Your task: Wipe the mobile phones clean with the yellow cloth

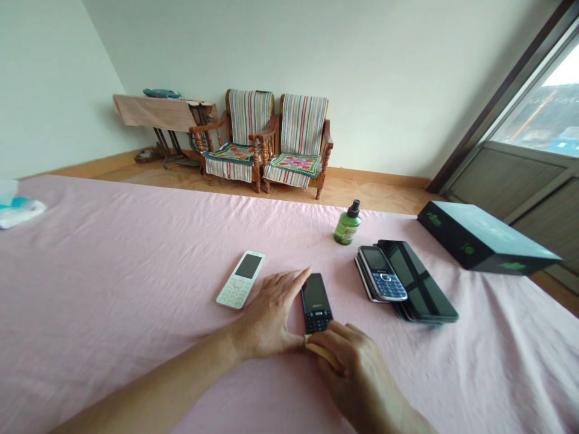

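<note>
Two hands crowd around a dark phone (315, 296), which is flat on the pink cloth (136, 271), long axis running away from the wearer, far end tipped slightly left. Left hand (268, 318) is spread wide along the phone's left side. Right hand (351, 357) sits right at the phone's keypad end, pinching some yellowish thing (326, 355), can't tell what exactly.
</note>
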A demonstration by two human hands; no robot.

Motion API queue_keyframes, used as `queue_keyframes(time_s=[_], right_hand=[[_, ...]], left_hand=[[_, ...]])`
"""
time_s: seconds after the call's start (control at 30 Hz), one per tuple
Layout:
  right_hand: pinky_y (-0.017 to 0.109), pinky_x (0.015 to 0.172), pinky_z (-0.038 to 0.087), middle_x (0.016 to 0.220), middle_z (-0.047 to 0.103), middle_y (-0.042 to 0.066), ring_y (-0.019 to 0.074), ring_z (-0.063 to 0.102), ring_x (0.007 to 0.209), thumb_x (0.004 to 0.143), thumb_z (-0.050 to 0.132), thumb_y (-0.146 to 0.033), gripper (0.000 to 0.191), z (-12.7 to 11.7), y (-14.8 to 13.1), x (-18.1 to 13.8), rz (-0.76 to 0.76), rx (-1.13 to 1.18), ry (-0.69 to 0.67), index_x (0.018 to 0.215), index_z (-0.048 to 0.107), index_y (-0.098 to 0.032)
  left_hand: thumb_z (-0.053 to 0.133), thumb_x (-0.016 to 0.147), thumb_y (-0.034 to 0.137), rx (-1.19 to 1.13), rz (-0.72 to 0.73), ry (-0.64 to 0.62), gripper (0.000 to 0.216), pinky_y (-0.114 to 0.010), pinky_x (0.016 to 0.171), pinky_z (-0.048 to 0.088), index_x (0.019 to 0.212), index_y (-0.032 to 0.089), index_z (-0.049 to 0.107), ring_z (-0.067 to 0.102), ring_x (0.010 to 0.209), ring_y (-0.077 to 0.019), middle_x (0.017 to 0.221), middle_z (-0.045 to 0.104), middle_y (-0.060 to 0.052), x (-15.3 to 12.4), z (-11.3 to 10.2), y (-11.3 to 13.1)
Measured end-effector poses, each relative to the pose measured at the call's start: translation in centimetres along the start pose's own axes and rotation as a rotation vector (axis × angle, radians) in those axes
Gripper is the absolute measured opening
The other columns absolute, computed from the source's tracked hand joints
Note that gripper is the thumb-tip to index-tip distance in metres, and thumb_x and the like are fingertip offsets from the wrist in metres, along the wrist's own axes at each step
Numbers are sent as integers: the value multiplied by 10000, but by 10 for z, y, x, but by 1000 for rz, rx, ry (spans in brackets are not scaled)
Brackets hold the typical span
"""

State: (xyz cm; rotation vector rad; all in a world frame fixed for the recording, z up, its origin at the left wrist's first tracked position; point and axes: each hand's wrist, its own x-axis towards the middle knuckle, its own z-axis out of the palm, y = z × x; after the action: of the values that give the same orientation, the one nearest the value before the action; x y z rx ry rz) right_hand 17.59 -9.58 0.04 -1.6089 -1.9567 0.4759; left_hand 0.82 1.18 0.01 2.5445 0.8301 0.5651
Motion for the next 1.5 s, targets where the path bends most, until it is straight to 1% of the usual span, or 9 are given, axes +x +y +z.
queue_keyframes(time_s=[0.1, 0.27, 0.43, 0.57, 0.77, 0.93, 1.1, 1.37, 1.5], right_hand=[[231, 644, 373, 765, 642, -5, 145, 581, 714, 758, 496, 0, 297, 4, -2, 0, 0, 38, -14, 779, 666, -242], [224, 638, 382, 764, 651, 2, 145, 592, 712, 740, 493, -5, 278, 2, 2, -2, 30, 39, -27, 789, 663, -219], [233, 547, 337, 659, 633, 6, 147, 580, 610, 722, 483, -41, 215, -13, 13, -2, 172, -74, -4, 664, 619, -197], [252, 540, 329, 620, 596, 9, 150, 557, 572, 781, 497, -128, 191, -30, 21, 1, 224, -184, 46, 622, 579, -193], [229, 567, 373, 658, 605, -12, 131, 576, 616, 799, 482, -95, 211, -29, 18, 7, 187, 63, 63, 713, 641, -203], [211, 579, 416, 692, 628, 4, 137, 613, 662, 823, 458, -101, 242, -19, 20, 8, 170, 157, 39, 722, 657, -196], [212, 595, 429, 698, 611, 9, 139, 602, 662, 808, 451, -70, 283, -21, 23, 7, 105, 105, -1, 803, 700, -204], [208, 570, 374, 650, 591, -6, 122, 571, 617, 719, 464, 12, 271, -25, 18, 0, 57, -45, -88, 650, 632, -189], [217, 564, 363, 664, 637, -8, 127, 593, 628, 704, 483, -2, 264, -30, 13, -5, 49, -17, -188, 645, 646, -201]], left_hand=[[780, 587, 296, 9, 4, 1, 1022, -444, 1082, 291, 1444, 242, 226, 400, 1290, -300, 1432, 417, -96, 0, -1, 1], [784, 580, 342, 34, 17, -15, 1038, -462, 1086, 278, 1445, 231, 221, 385, 1300, -317, 1443, 402, -108, 0, -2, 3], [804, 540, 530, 33, -8, -33, 1143, -492, 1079, 279, 1458, 223, 196, 376, 1304, -341, 1450, 394, -126, 0, -1, 2], [807, 533, 512, 29, -4, -47, 1144, -475, 1090, 273, 1458, 204, 206, 372, 1306, -333, 1453, 391, -124, 0, -3, 1], [803, 524, 399, 39, 34, -76, 1085, -460, 1096, 263, 1439, 206, 253, 374, 1302, -320, 1448, 397, -99, 2, -9, 5], [819, 506, 532, 36, 29, -88, 1159, -489, 1079, 266, 1452, 217, 227, 383, 1285, -345, 1437, 407, -115, 2, -8, 4], [815, 511, 543, 36, 22, -83, 1172, -495, 1068, 267, 1459, 227, 203, 392, 1278, -354, 1434, 408, -128, 2, -6, 3], [795, 530, 571, 37, 33, -75, 1165, -490, 1072, 259, 1466, 237, 187, 382, 1287, -354, 1438, 404, -117, 1, -4, 0], [777, 547, 608, 49, 36, -78, 1155, -478, 1077, 257, 1466, 225, 192, 368, 1299, -340, 1447, 397, -117, 0, -4, -1]])
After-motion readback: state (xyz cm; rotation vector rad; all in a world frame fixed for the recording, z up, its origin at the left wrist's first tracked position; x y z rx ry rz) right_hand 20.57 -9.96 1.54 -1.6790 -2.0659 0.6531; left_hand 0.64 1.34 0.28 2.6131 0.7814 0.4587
